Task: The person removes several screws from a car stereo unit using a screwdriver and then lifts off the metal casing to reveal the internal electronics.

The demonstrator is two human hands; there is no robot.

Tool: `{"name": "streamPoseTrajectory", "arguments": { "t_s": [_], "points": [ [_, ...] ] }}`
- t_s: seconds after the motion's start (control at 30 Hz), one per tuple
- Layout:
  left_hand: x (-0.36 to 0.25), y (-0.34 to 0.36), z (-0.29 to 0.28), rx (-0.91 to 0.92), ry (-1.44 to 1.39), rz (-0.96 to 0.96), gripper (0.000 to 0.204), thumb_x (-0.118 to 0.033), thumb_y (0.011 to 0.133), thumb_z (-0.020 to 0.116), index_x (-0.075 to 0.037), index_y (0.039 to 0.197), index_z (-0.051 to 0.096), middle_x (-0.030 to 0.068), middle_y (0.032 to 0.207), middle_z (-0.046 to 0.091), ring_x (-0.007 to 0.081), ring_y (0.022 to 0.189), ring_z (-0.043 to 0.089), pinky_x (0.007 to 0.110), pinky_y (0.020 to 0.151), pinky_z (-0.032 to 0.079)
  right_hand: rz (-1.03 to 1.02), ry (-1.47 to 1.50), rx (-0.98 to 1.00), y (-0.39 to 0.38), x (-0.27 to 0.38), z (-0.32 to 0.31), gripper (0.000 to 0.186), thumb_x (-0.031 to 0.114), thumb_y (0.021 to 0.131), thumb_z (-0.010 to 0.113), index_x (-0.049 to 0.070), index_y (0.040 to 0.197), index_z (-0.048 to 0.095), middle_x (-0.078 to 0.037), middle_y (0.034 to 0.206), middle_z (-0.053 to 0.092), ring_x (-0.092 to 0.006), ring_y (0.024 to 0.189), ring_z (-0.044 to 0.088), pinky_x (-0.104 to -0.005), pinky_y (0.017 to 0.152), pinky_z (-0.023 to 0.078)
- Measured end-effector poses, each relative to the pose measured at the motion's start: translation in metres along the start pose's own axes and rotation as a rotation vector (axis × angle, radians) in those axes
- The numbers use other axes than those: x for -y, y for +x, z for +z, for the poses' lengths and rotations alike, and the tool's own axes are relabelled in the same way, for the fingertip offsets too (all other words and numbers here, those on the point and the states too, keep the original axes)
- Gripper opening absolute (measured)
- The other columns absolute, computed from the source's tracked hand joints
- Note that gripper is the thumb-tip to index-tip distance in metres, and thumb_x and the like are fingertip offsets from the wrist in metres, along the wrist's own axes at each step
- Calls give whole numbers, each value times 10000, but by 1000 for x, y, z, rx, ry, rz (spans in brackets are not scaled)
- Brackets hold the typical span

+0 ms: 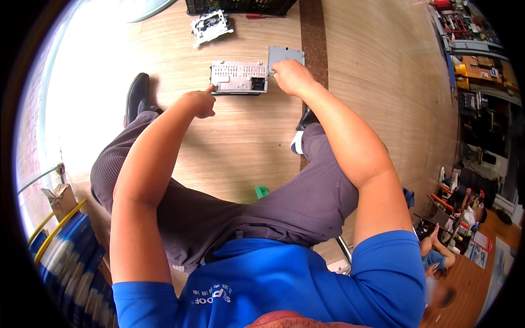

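A silver metal electronic unit (232, 76), with slots and a dark connector block, lies on the floor in front of me. My left hand (199, 103) has its index finger stretched to the unit's lower left corner, its other fingers partly curled. My right hand (291, 75) is pinched at the unit's right side on a thin piece that is too small to make out. Just behind that hand is a flat grey metal plate (286, 53). Farther back rests a white-and-black mechanism (210, 26).
Behind are a black crate (235, 5) and red-handled tool (257, 16). My shoes (136, 97) flank the unit; a green object (261, 192) lies between my legs. Blue folders (71, 251) stand at lower left. People (437, 249) and cluttered shelving (476, 71) are at right.
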State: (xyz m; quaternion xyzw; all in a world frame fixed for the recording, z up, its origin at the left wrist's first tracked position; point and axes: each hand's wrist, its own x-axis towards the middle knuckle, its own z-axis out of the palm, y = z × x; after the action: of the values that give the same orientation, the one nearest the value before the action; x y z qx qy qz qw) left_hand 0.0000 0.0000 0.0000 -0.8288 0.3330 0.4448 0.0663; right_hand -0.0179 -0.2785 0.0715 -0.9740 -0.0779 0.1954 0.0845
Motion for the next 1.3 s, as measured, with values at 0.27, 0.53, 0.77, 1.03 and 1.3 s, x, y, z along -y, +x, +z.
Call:
{"name": "streamPoseTrajectory", "arguments": {
  "t_s": [0.27, 0.53, 0.77, 1.03, 1.3],
  "points": [
    [-5, -4, 6, 26, 11, 2, 457, -374, 944, 572, -98, 1303, 635, 100, 1566, 389, 326, 1126, 650, 452, 988, 505, 28, -34, 30, -9, 9, -3, 209, 230, 930, 629, 34, 948, 700, -201, 997, 699, -383, 1014, 649, -481, 881, 520],
    [-5, -4, 4, 10, 6, -3, 461, -373, 946, 570, -105, 1317, 626, 97, 1584, 358, 329, 1136, 645, 454, 992, 502, 99, -23, 48, -9, 11, -5, 235, 258, 946, 622, 45, 979, 715, -208, 1006, 701, -386, 995, 660, -487, 859, 529],
    [-6, -6, 3, 10, 6, -19, 462, -369, 948, 570, -105, 1323, 620, 91, 1589, 352, 327, 1154, 636, 456, 994, 502, 121, 50, 45, -10, 13, -8, 242, 254, 947, 615, 39, 1006, 709, -218, 1011, 698, -395, 998, 658, -484, 863, 528],
    [-7, -6, 1, 24, 17, -8, 466, -376, 952, 558, -102, 1326, 618, 89, 1590, 350, 323, 1153, 638, 457, 995, 501, 40, -5, 19, -8, 5, -2, 221, 235, 942, 622, 32, 987, 696, -222, 1008, 694, -397, 994, 657, -492, 858, 528],
    [-6, -5, -1, 34, 23, -2, 469, -378, 954, 557, -107, 1333, 613, 95, 1592, 346, 323, 1153, 638, 459, 998, 499, 86, -39, 38, -6, 7, -2, 254, 271, 954, 616, 29, 964, 696, -216, 996, 696, -396, 984, 659, -497, 844, 529]
  ]
}}
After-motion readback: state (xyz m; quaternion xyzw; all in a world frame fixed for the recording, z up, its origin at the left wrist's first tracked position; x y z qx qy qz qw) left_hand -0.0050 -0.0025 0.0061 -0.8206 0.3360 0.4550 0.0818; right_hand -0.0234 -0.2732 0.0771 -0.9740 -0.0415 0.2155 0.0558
